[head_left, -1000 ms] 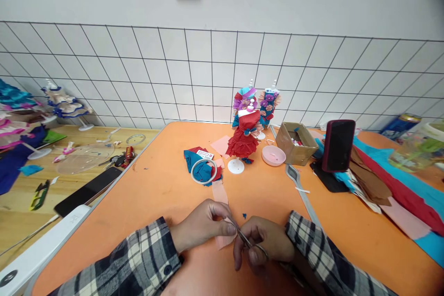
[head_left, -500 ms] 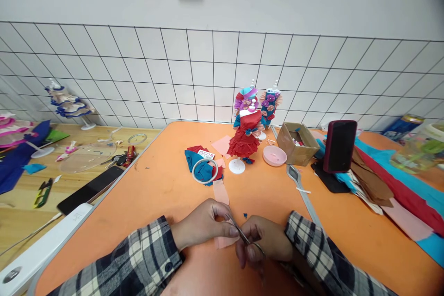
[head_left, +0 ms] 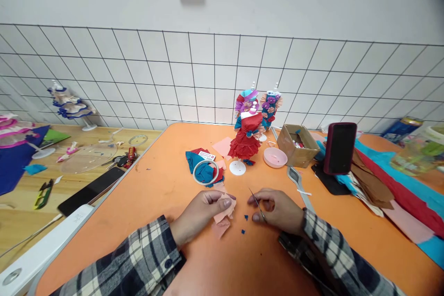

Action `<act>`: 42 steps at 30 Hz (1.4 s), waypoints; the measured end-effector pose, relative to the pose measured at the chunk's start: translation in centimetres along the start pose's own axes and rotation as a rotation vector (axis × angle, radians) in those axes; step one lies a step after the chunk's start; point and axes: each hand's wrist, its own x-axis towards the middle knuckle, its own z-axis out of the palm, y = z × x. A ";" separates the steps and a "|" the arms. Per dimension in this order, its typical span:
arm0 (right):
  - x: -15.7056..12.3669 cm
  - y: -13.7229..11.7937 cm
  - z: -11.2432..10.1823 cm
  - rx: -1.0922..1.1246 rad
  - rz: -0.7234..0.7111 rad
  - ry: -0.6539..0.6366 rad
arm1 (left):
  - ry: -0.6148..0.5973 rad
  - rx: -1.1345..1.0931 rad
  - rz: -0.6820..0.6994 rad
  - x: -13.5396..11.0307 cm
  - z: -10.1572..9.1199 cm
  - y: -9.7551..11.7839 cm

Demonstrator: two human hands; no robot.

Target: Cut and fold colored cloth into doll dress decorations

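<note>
My left hand (head_left: 204,212) pinches a crumpled piece of pink crepe paper (head_left: 225,215) between thumb and fingers. A little to its right, my right hand (head_left: 277,209) holds small scissors (head_left: 258,204), their blades pointing up and left, apart from the paper. Two tiny blue scraps (head_left: 243,231) lie on the orange mat between the hands. Beyond my left hand are folded blue and red crepe paper (head_left: 194,161) and a pale ring (head_left: 195,176) on top. A mini dress form in a ruffled red paper dress (head_left: 245,143) stands on a white round base (head_left: 237,168).
Behind the red dress stand two more dressed forms (head_left: 271,108). A pink dish (head_left: 275,157), a cardboard box (head_left: 301,155) and an upright phone (head_left: 340,148) are to the right, with crepe strips (head_left: 398,185) beyond. Another phone (head_left: 90,190) and a cutter (head_left: 44,193) lie left.
My right hand has moved right with the scissors, away from the paper. My left hand has lifted the pink paper slightly; it now looks bunched. Another blue scrap shows on the mat.
</note>
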 end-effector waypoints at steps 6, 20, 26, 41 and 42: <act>1.2 0.8 -0.4 -0.472 0.197 0.199 | 0.166 0.027 -0.040 0.6 -0.5 -0.6; 1.0 -1.0 1.7 -0.442 -0.058 0.269 | 0.070 0.432 0.033 0.3 -1.0 -0.5; 1.5 -3.0 5.9 -0.733 -0.494 0.092 | -0.001 0.453 -0.038 0.6 -1.3 -1.0; 4.7 -4.4 3.3 -0.634 -0.406 0.279 | -0.208 1.152 0.291 -2.0 -7.5 3.0; 5.5 -4.9 3.7 -0.673 -0.437 0.260 | -0.201 1.166 0.284 -2.1 -7.6 2.9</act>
